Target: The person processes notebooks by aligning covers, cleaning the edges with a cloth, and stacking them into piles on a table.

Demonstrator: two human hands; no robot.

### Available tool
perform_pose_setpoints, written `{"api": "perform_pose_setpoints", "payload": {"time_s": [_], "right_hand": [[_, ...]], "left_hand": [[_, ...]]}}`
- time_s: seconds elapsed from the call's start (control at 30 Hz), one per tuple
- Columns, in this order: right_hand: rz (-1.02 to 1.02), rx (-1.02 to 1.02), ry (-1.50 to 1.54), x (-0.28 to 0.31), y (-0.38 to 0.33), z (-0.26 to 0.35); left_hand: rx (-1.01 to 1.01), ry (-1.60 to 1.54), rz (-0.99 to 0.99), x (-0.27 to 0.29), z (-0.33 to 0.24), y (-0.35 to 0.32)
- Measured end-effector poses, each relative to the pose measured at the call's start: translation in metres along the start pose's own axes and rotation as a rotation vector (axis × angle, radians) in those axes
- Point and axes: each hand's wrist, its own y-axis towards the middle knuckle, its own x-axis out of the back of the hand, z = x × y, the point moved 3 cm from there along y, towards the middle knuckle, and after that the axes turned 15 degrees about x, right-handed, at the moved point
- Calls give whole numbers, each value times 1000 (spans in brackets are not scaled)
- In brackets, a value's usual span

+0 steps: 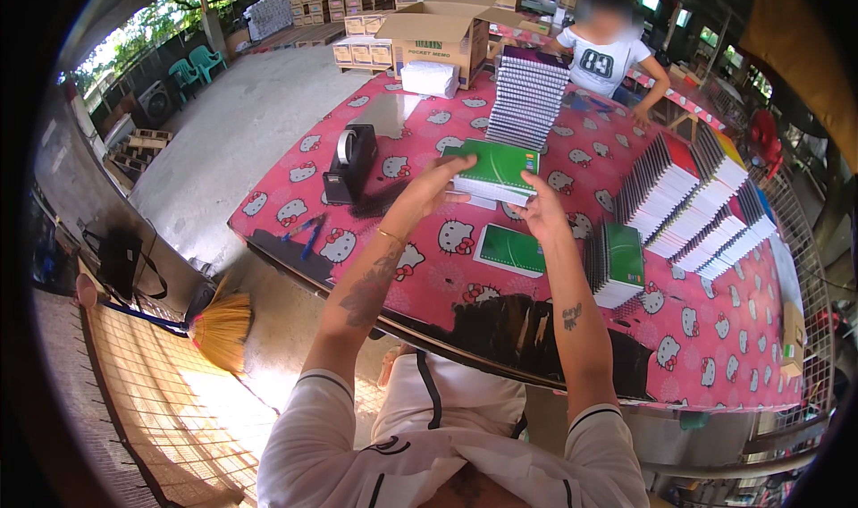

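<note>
A small stack of green-covered spiral notebooks (497, 170) lies on the pink patterned tablecloth (715, 329). My left hand (438, 182) grips its left edge and my right hand (539, 206) holds its right near corner. A single green notebook (510, 248) lies flat just in front of my right hand. A short upright stack of notebooks with a green cover (615, 263) stands to the right of my right forearm.
A black tape dispenser (350, 161) stands left of my left hand, with blue scissors (308, 231) near the table edge. A tall notebook pile (527, 97) and an open cardboard box (438, 34) stand farther back. Rows of notebooks (693, 204) fill the right side. Another person (608, 57) stands across the table.
</note>
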Motion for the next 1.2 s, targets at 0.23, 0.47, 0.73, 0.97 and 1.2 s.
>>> {"api": "perform_pose_setpoints", "payload": {"time_s": [0.23,0.47,0.73,0.97,1.2], "right_hand": [[398,348,-431,-7,-114,14],[435,478,-795,30,-201,-68],[195,80,-559,44,-134,23],[-43,-71,-637,53,-102,-7],[-84,-67,-217,79,-80,-54]], "left_hand": [[-204,253,135,12,61,-86],[-334,603,13,5,166,-122],[-109,430,-13,-49,86,-87],[-6,684,-299,-26,109,-7],[110,222,-170,-61,113,9]]}}
